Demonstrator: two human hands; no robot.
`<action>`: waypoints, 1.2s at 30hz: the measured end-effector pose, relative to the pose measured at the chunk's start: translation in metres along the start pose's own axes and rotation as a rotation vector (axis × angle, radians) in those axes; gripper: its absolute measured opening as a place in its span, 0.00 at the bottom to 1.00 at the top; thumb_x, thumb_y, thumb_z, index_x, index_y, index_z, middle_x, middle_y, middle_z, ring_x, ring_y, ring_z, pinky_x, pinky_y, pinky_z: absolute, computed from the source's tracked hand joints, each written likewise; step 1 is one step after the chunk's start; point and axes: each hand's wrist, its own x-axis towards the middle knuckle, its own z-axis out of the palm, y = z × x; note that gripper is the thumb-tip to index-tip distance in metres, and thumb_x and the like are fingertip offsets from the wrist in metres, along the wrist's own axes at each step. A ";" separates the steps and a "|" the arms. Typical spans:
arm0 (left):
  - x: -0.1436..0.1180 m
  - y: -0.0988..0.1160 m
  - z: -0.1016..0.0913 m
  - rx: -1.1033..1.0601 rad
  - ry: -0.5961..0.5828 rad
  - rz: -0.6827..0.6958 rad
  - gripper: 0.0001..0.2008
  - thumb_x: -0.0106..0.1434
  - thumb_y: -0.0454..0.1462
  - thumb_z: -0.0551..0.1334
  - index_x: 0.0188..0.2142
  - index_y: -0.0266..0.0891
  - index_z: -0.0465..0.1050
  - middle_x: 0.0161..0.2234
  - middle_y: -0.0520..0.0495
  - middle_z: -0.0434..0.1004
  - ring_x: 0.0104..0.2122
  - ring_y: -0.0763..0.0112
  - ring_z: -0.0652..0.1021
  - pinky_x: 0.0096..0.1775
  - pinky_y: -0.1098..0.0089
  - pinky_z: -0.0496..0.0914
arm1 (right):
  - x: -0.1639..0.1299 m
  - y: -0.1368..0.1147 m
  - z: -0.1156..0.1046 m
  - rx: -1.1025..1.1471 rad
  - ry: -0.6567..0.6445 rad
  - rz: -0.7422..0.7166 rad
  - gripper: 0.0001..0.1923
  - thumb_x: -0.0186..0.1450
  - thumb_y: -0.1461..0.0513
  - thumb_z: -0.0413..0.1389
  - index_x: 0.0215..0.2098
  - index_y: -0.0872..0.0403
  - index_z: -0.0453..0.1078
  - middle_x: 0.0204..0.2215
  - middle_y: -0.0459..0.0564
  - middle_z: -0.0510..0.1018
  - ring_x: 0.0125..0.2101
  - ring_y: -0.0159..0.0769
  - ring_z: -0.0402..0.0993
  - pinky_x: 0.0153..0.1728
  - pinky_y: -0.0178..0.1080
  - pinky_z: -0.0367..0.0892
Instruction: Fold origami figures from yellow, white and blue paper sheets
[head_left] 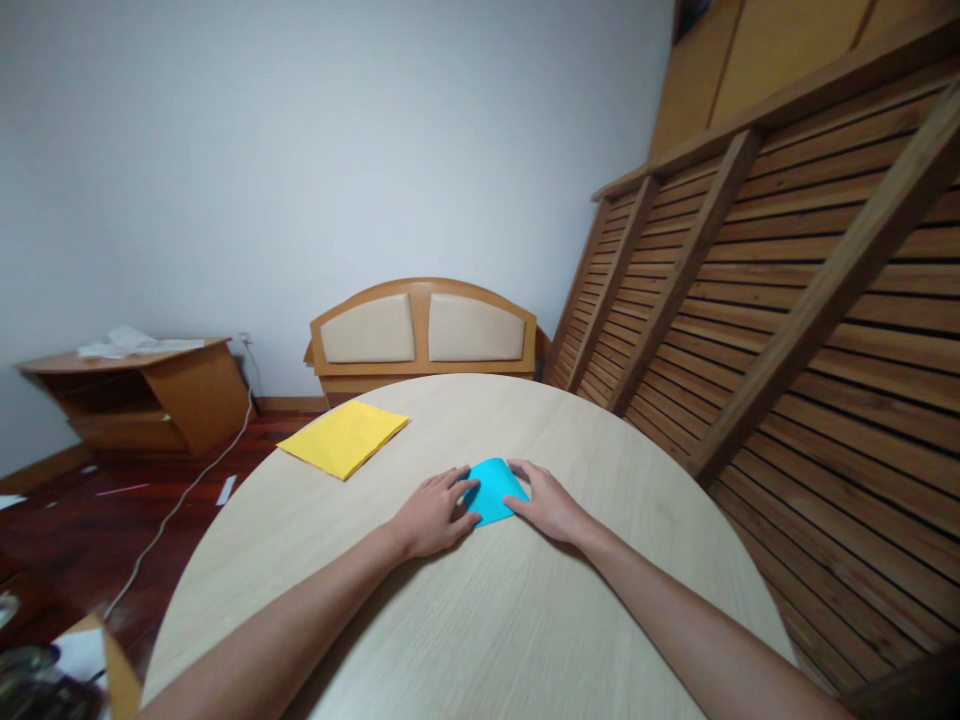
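Two arms point(315, 615) come up from the bottom corners. Blue paper point(493, 492) lies on the table point(480, 630), just below the middle of the frame. The left hand point(431, 515) lies loosely on the paper's left side. The right hand point(553, 505) touches its right side; I can't tell if it pinches.

Left hand point(435, 512) and right hand point(553, 500) touching blue paper point(493, 492) on round surface point(495, 620). From there: yellow paper point(345, 438) at ten o'clock, headboard point(421, 335) near twelve, slatted wooden panel point(757, 330) at two.
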 end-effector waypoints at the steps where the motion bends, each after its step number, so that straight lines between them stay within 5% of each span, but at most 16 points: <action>1: 0.000 0.000 0.000 0.003 -0.002 -0.006 0.29 0.67 0.49 0.55 0.62 0.36 0.63 0.65 0.34 0.59 0.63 0.52 0.63 0.62 0.54 0.59 | 0.001 0.000 0.000 0.051 0.005 -0.001 0.31 0.57 0.63 0.61 0.58 0.57 0.64 0.56 0.60 0.72 0.55 0.46 0.69 0.57 0.49 0.62; 10: 0.001 0.000 0.002 -0.004 -0.007 -0.025 0.33 0.67 0.50 0.55 0.65 0.33 0.57 0.66 0.34 0.57 0.64 0.54 0.62 0.63 0.55 0.58 | 0.002 -0.004 -0.005 0.235 0.011 0.068 0.32 0.54 0.69 0.58 0.58 0.58 0.62 0.44 0.54 0.79 0.44 0.40 0.76 0.46 0.41 0.70; 15: 0.000 -0.003 0.003 -0.068 0.048 -0.029 0.39 0.63 0.49 0.59 0.67 0.32 0.50 0.66 0.33 0.56 0.64 0.53 0.62 0.63 0.56 0.58 | 0.001 -0.009 -0.008 0.262 -0.001 0.060 0.24 0.59 0.66 0.57 0.54 0.58 0.67 0.37 0.52 0.80 0.38 0.39 0.77 0.40 0.39 0.71; 26: 0.008 -0.001 -0.009 -0.483 0.301 -0.170 0.35 0.63 0.43 0.62 0.66 0.37 0.53 0.54 0.37 0.73 0.52 0.57 0.74 0.53 0.57 0.68 | -0.004 -0.033 -0.015 0.314 -0.132 -0.148 0.16 0.65 0.60 0.56 0.49 0.55 0.72 0.43 0.52 0.79 0.42 0.40 0.75 0.43 0.41 0.71; 31: 0.013 0.003 -0.014 -0.665 0.221 -0.205 0.17 0.61 0.44 0.62 0.44 0.36 0.75 0.38 0.42 0.80 0.37 0.61 0.78 0.38 0.66 0.71 | -0.006 -0.037 -0.015 0.338 -0.153 -0.182 0.16 0.65 0.59 0.57 0.51 0.54 0.72 0.43 0.52 0.79 0.40 0.38 0.74 0.39 0.38 0.71; 33: 0.014 0.004 -0.017 -0.712 0.216 -0.216 0.15 0.61 0.46 0.61 0.35 0.35 0.76 0.32 0.44 0.79 0.31 0.64 0.77 0.32 0.68 0.69 | -0.006 -0.037 -0.014 0.346 -0.144 -0.172 0.17 0.65 0.58 0.57 0.51 0.54 0.72 0.42 0.51 0.79 0.40 0.38 0.74 0.37 0.37 0.70; 36: 0.014 0.003 -0.022 -0.786 0.281 -0.212 0.17 0.60 0.48 0.61 0.34 0.35 0.75 0.29 0.47 0.77 0.29 0.68 0.74 0.29 0.71 0.66 | -0.006 -0.038 -0.016 0.353 -0.134 -0.163 0.16 0.65 0.57 0.57 0.50 0.54 0.72 0.42 0.51 0.79 0.42 0.40 0.74 0.39 0.38 0.70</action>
